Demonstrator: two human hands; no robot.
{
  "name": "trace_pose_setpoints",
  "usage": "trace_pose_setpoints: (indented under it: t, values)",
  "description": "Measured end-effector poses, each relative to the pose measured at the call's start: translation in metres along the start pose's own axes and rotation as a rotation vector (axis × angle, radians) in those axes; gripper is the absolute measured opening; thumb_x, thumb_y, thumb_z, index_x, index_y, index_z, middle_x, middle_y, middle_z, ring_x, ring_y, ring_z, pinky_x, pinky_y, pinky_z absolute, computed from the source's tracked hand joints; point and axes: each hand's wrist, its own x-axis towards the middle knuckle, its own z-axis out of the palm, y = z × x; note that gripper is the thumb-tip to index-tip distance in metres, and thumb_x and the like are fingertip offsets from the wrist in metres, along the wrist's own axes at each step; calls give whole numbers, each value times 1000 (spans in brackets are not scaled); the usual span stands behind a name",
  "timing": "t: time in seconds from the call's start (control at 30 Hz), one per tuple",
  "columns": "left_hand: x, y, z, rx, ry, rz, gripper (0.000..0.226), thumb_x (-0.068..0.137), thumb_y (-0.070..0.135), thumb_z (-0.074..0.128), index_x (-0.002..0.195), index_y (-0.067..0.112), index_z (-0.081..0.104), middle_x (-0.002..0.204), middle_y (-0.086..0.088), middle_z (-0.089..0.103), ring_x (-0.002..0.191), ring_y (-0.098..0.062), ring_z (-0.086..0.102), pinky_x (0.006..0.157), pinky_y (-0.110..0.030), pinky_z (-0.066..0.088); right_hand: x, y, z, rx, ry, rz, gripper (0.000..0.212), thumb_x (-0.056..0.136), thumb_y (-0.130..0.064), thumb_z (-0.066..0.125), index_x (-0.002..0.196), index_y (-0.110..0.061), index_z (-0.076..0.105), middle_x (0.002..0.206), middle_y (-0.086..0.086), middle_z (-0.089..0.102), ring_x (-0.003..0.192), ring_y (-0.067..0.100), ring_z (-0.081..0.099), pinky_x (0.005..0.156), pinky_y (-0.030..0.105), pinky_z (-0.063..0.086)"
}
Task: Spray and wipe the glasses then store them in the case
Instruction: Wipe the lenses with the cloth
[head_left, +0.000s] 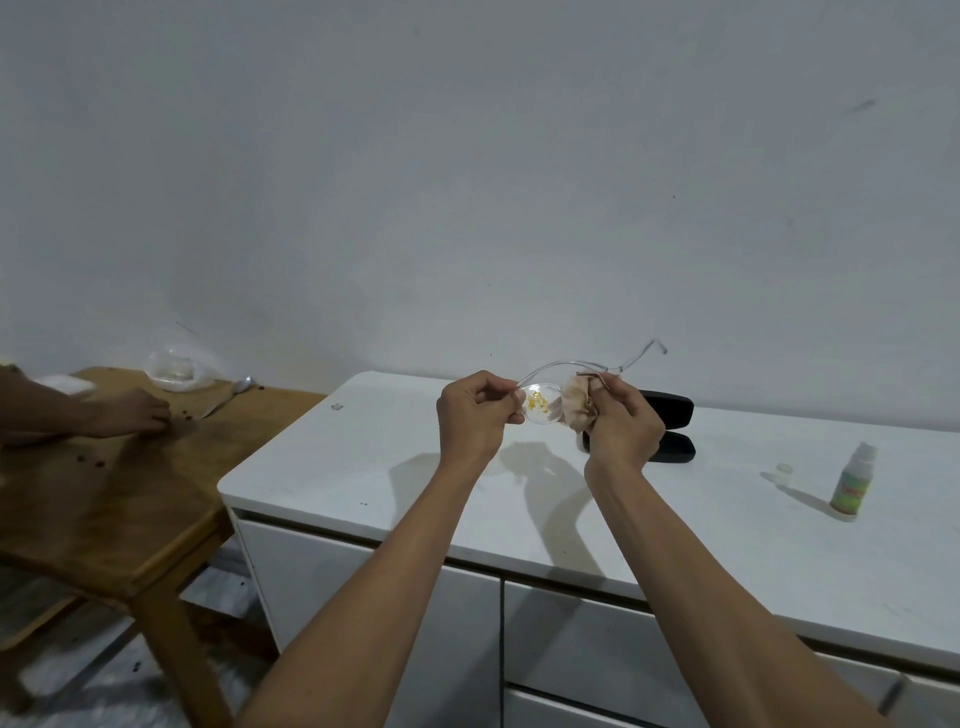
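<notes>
Clear-framed glasses (543, 408) are held up above the white cabinet top (363, 467), with yellow smears on the left lens. My left hand (475, 418) pinches the left end of the frame. My right hand (623, 423) presses a crumpled beige cloth (577, 408) against the other lens, which the cloth hides. One temple arm sticks up to the right. The black glasses case (675, 426) lies open on the cabinet behind my right hand. A small spray bottle (852, 480) stands uncapped at the right, its clear cap (784, 469) beside it.
A wooden table (114, 493) stands to the left of the cabinet. Another person's hand (130, 413) rests on it, near a clear plastic container (176, 369) and a spoon (243, 384). Cabinet drawers lie below the front edge.
</notes>
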Motion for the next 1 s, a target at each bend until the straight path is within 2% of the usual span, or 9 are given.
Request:
trace_pose_setpoints:
  t: [0.13,0.27,0.43,0.6,0.7,0.77,0.83,0.9,1.0]
  values:
    - [1,-3,-4,-19,37,-26,10,81,-7,76,79,2,72,69,-14,70,52,-20,64,61,-28,61,6,2,-6,-147,-128,13,15,83,-7,82,82,-21,79,88,2,78,80,17,69,80,34,57]
    - [3,-9,-18,-6,45,-80,7,80,-8,77,84,-3,73,72,-18,71,54,-22,64,62,-28,62,14,-2,-20,-344,-304,0,14,80,0,82,81,-13,81,86,9,78,78,23,71,79,39,60]
    - [11,-11,-34,44,55,-100,11,78,-8,78,88,-7,75,72,-18,71,58,-24,66,65,-32,63,17,-7,-32,-513,-494,-18,13,74,-8,83,87,-8,83,86,23,77,85,44,75,86,58,60]
    - [9,-4,-34,59,24,-44,7,79,-9,77,84,-7,73,71,-16,70,55,-20,65,64,-30,62,8,-14,-21,-424,-266,-73,12,79,-2,80,85,-13,82,84,6,78,78,21,74,80,39,62]
    - [6,3,-25,45,43,2,6,79,-8,76,83,-4,74,75,-19,72,56,-20,66,65,-30,63,-2,-13,-3,-249,-85,-84,13,84,-2,76,86,-15,80,81,-1,76,73,14,71,64,22,55]
    - [5,9,-18,30,43,31,6,79,-8,76,81,-3,74,75,-19,72,56,-20,66,67,-32,63,-5,-13,11,-95,19,-60,12,86,0,74,92,-9,79,81,-3,75,73,12,71,60,14,52]
    - [5,14,-11,1,44,50,5,79,-9,76,81,-4,74,75,-20,73,57,-21,66,67,-33,62,-5,-13,22,6,93,-36,12,85,0,75,90,-10,79,83,-6,74,82,14,73,71,16,57]
    - [6,18,-7,-18,57,57,4,80,-8,76,82,-5,74,76,-19,73,59,-21,66,67,-32,63,-4,-14,30,32,98,-9,16,84,0,76,83,-15,77,82,-7,74,86,17,75,82,27,61]
    - [12,17,-10,-30,86,49,5,80,-8,76,82,-4,74,78,-18,74,60,-20,68,69,-34,64,1,-9,30,-20,-31,18,19,83,1,76,77,-17,76,86,2,78,85,22,74,88,41,62]
